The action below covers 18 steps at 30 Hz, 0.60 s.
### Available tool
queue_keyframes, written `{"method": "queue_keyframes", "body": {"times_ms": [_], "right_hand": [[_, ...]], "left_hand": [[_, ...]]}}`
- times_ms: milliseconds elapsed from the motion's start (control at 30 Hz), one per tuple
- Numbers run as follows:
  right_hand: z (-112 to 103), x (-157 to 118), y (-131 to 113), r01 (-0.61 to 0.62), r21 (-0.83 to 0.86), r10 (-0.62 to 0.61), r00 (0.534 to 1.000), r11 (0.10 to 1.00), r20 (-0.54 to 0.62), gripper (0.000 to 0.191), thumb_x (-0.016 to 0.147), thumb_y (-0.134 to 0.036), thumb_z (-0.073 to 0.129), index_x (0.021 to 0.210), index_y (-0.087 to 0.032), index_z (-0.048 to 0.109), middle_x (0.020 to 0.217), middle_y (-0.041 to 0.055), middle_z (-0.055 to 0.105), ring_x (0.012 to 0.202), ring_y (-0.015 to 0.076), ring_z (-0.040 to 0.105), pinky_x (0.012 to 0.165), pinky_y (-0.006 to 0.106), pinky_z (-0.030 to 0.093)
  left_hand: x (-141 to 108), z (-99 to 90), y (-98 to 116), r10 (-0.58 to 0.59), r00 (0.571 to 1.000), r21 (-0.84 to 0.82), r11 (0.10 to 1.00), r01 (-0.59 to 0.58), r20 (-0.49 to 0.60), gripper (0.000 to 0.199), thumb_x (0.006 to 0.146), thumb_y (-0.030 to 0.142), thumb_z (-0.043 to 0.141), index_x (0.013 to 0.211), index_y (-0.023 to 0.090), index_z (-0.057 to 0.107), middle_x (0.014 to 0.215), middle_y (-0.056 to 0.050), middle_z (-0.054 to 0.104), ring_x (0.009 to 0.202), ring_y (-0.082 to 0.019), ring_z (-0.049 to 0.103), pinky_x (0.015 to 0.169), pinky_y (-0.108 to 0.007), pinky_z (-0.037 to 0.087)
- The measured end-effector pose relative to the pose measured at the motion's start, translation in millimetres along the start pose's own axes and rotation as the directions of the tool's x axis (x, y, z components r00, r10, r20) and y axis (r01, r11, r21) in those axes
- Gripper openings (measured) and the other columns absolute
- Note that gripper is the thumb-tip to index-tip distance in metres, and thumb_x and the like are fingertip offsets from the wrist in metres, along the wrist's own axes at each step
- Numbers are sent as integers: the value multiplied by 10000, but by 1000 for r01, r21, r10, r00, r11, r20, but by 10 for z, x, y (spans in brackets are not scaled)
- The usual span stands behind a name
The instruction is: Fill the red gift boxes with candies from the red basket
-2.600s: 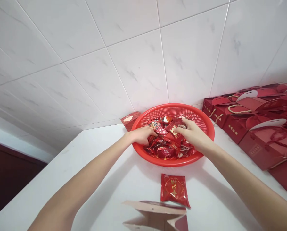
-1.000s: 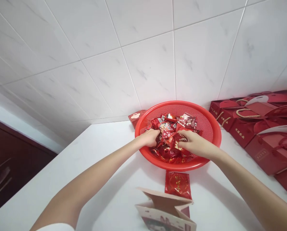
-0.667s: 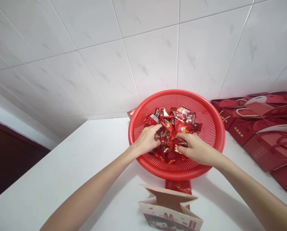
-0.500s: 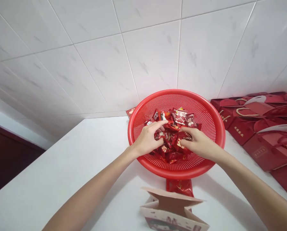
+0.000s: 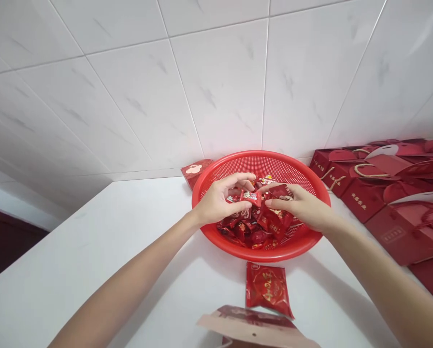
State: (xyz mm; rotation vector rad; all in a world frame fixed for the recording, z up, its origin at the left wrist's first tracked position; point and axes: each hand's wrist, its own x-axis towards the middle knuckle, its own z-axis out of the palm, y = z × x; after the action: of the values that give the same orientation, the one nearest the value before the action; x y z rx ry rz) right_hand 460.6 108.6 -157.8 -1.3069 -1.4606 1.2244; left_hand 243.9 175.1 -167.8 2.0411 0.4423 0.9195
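Note:
A red plastic basket point(image 5: 262, 256) with perforated sides holds many small red wrapped candies point(image 5: 258, 236). Over its left half, my left hand point(image 5: 225, 197) is curled with thumb and fingers around a small red candy point(image 5: 251, 197) that has a white printed design. On the right side, my right hand point(image 5: 299, 205) pinches a dark red wrapped packet point(image 5: 282, 192), its fingertips close to the small candy. Both hands are raised slightly over the pile, nearly meeting at the middle of the basket.
Dark red gift boxes point(image 5: 394, 232) with rope handles crowd the right side. A flat red packet point(image 5: 269, 288) lies in front of the basket, beside a paper bag point(image 5: 252, 328) at the bottom edge. Behind the basket's left rim is a red box point(image 5: 196, 171), near the tiled wall.
Both hands have come up from the pile and closer together, with a small candy now showing between them. The view has shifted, and the paper bag sits lower and tilted, exposing the flat packet.

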Motion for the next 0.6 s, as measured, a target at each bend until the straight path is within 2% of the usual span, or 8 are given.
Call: {"method": "queue_keyframes", "body": {"times_ms": [233, 400, 467, 500, 533, 600], "right_hand": [[-28, 1, -9, 38, 36, -43, 989, 999, 143, 296, 682, -342, 786, 898, -164, 689, 874, 27, 696, 847, 194, 646, 771, 324, 516], [-8, -17, -16, 36, 43, -39, 997, 998, 73, 291, 723, -417, 753, 829, -158, 673, 797, 25, 696, 742, 179, 641, 664, 304, 503], [2, -24, -17, 20, 45, -22, 999, 999, 30, 306, 709, -432, 760, 808, -158, 668, 782, 32, 700, 719, 189, 651, 637, 308, 508], [6, -27, -18, 13, 41, -13, 1000, 999, 11, 308, 710, -438, 756, 803, -157, 668, 778, 39, 704, 715, 197, 658, 630, 312, 513], [10, -28, -19, 8, 33, -8, 1000, 999, -4, 307, 718, -442, 747, 797, -156, 670, 770, 44, 705, 711, 202, 664, 627, 315, 519], [16, -30, -23, 13, 22, -13, 1000, 1000, -18, 294, 732, -439, 729, 778, -155, 667, 760, 48, 706, 708, 206, 669, 631, 318, 528]], "left_hand": [[4, 43, 34, -26, 997, 85, 996, 19, 74, 488, 800, 130, 712, 1265, 221, 598, 1084, -60, 646, 1041, -172, 630, 927, -321, 540], [22, 34, 100, -79, 993, 106, 992, 70, 86, 559, 741, 210, 765, 1270, 219, 583, 1132, -72, 657, 1078, -202, 625, 970, -352, 521], [33, 11, 105, -149, 989, 94, 984, 148, 5, 351, 771, 223, 685, 1117, 180, 650, 1044, -71, 693, 989, -198, 654, 913, -341, 540], [39, 2, 103, -222, 974, 104, 969, 225, -44, 205, 799, 206, 594, 981, 159, 677, 937, -66, 711, 889, -186, 670, 846, -327, 555], [44, -2, 98, -321, 944, 132, 935, 328, -72, 182, 806, 175, 500, 837, 147, 677, 812, -59, 710, 776, -173, 672, 769, -313, 561], [54, 7, 79, -521, 852, 284, 811, 512, -49, 274, 771, 124, 401, 655, 149, 648, 658, -52, 687, 651, -172, 662, 692, -306, 556]]}}
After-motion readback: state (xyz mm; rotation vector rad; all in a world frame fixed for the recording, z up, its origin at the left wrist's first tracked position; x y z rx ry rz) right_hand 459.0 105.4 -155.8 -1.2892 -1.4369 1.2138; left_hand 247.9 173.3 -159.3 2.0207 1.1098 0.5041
